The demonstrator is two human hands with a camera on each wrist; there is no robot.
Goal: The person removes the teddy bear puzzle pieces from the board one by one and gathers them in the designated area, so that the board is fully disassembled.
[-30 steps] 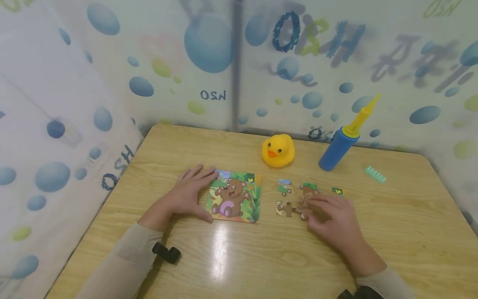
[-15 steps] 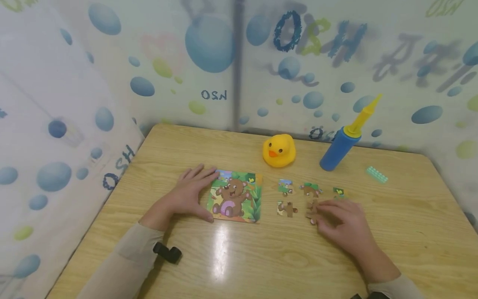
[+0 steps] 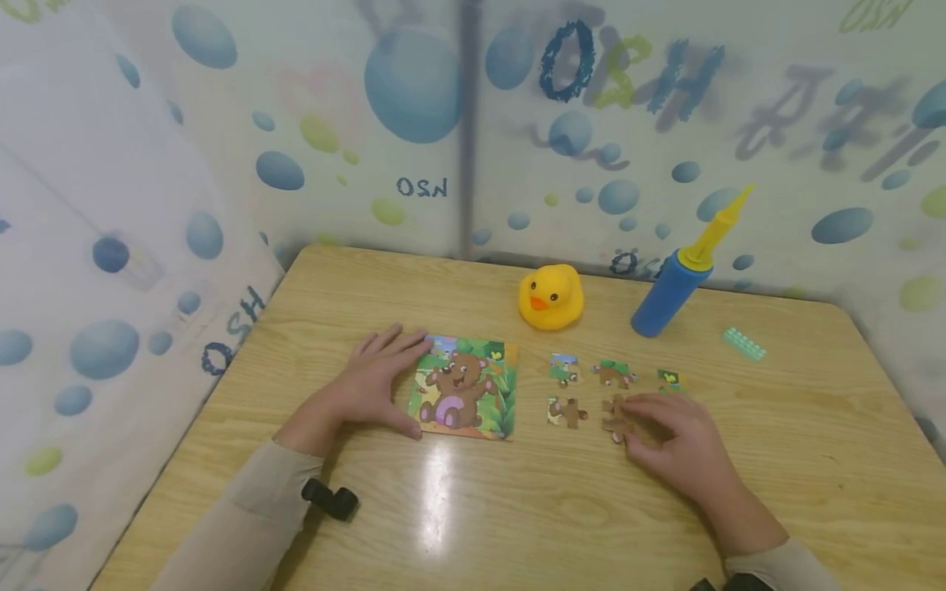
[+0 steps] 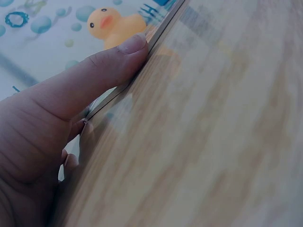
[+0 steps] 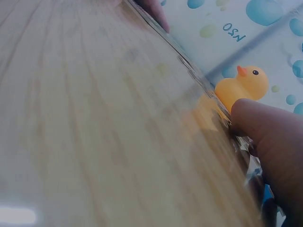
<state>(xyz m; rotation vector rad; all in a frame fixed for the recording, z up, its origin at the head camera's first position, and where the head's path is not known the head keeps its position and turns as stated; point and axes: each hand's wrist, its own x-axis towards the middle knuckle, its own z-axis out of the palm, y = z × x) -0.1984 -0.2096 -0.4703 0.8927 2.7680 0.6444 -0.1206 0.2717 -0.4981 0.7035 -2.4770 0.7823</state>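
A bear jigsaw board (image 3: 466,390) lies flat on the wooden table (image 3: 517,509). My left hand (image 3: 365,386) braces its left side with straight fingers, the thumb (image 4: 118,54) pressed against the board's near edge (image 4: 161,28). Right of the board lie several loose puzzle pieces (image 3: 567,412). My right hand (image 3: 668,435) rests flat on the table and pinches a brown puzzle piece (image 3: 616,417) between forefinger and thumb (image 5: 265,127). The hand hides most of that piece.
A yellow rubber duck (image 3: 550,297) and a blue hand pump with a yellow nozzle (image 3: 676,287) stand behind the pieces. A small mint toy brick (image 3: 744,344) lies at the right. Bubble-patterned walls enclose the table's back and left.
My right hand has drawn back to the right, taking the brown piece with it and uncovering the loose pieces it lay over. The left hand and board have stayed put.
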